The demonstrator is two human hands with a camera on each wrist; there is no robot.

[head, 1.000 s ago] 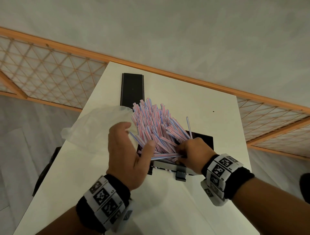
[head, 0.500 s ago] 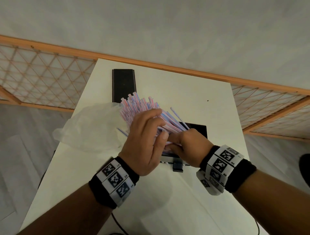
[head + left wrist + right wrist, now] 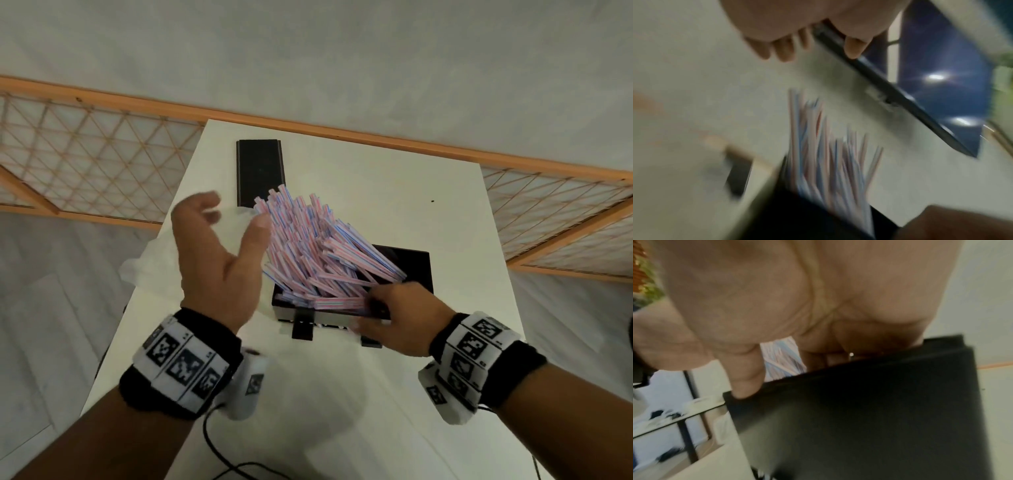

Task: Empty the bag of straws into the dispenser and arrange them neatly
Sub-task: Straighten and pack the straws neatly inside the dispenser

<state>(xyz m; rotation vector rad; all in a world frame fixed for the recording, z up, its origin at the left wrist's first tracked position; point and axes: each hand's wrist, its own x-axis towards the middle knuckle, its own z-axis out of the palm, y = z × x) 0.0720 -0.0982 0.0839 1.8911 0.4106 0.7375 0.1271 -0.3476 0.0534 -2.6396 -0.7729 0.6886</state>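
A heap of pink-and-blue striped straws (image 3: 308, 253) fans up and to the left out of the black dispenser box (image 3: 411, 267) on the white table (image 3: 376, 192). My left hand (image 3: 233, 219) hovers open just left of the straws, its thumb close to their tips and holding nothing. The left wrist view is blurred: the left hand (image 3: 813, 52) hangs over the straws (image 3: 828, 162). My right hand (image 3: 373, 308) grips the dispenser's front rim at the straws' near ends. In the right wrist view the right hand (image 3: 787, 369) has fingers over the dispenser (image 3: 859, 410) wall and thumb outside.
The dispenser's black lid (image 3: 260, 171) lies flat behind the straws. The empty clear plastic bag (image 3: 150, 253) lies at the table's left edge, behind my left hand. A black cable (image 3: 219, 455) runs along the near side. A wooden lattice rail (image 3: 85, 164) stands beyond the table.
My left hand, which lay over the straws half a second ago, has lifted off to the left and opened. The straws now lean lower. The right hand stays at the dispenser's front.
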